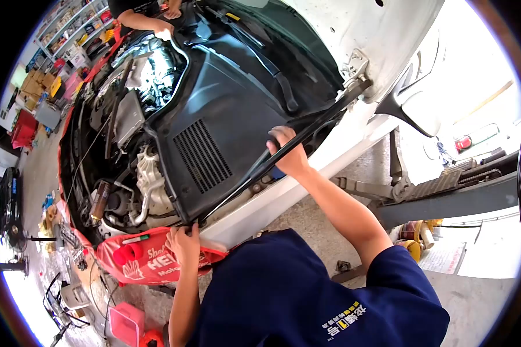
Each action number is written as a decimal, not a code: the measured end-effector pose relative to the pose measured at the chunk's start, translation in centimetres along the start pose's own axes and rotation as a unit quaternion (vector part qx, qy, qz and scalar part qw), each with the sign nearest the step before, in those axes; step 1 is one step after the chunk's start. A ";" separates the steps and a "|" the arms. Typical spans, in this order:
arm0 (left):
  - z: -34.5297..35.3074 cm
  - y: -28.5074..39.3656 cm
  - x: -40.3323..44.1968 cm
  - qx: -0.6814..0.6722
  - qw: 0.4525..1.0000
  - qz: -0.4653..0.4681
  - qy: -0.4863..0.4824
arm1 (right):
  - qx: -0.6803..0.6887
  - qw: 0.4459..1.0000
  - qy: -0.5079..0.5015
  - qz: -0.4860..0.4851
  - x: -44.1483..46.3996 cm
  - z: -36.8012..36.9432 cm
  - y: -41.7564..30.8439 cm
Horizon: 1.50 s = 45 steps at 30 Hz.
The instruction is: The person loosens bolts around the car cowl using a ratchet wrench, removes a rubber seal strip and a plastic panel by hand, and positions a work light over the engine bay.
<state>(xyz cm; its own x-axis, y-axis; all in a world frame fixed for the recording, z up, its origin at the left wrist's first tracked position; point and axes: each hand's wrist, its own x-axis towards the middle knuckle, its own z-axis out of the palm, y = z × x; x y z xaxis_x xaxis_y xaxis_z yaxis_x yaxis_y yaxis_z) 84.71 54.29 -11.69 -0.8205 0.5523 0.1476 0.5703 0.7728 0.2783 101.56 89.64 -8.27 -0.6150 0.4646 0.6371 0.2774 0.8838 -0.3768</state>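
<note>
A broad black plastic cowl cover (205,110) with a slotted vent lies across the car below the windshield. My left hand (184,244) is closed, its fingertips pinching the cover's near front corner above the red fender cloth (150,257). Farther along the same side, my right hand (288,151) has curled fingers at the cover's side edge. A long black hood strut (330,113) with a thin bright rod slants across in front of my right palm. The strut partly hides my right-hand grip.
Opposite me, another person's hand (163,29) touches the cover's far side. The open engine bay (150,179) lies left. A white hood (382,34) rises above, beside a side mirror (419,110). A lift arm (446,196) is on the right; a pink bin (126,324) stands below.
</note>
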 end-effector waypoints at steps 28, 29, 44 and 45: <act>4.2 17.2 29.5 -0.095 0.980 0.174 -0.019 | -0.189 0.935 -0.288 0.085 12.1 5.5 3.3; 4.2 17.2 29.7 -0.094 0.980 0.172 -0.037 | -0.199 0.927 -0.308 0.084 12.3 5.5 3.3; 7.5 22.3 42.6 -0.142 0.957 0.231 -0.107 | -0.113 0.929 -0.344 0.082 15.8 7.8 2.7; 7.4 22.7 43.1 -0.140 0.956 0.234 -0.106 | -0.112 0.930 -0.341 0.083 16.0 7.8 2.8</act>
<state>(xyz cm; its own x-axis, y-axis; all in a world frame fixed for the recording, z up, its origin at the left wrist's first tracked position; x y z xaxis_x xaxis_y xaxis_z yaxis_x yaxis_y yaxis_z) 62.60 97.90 -6.02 -0.4339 0.8915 0.1304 0.8159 0.3274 0.4766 86.72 99.06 -4.40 -0.8536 0.5206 -0.0203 0.5104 0.8277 -0.2334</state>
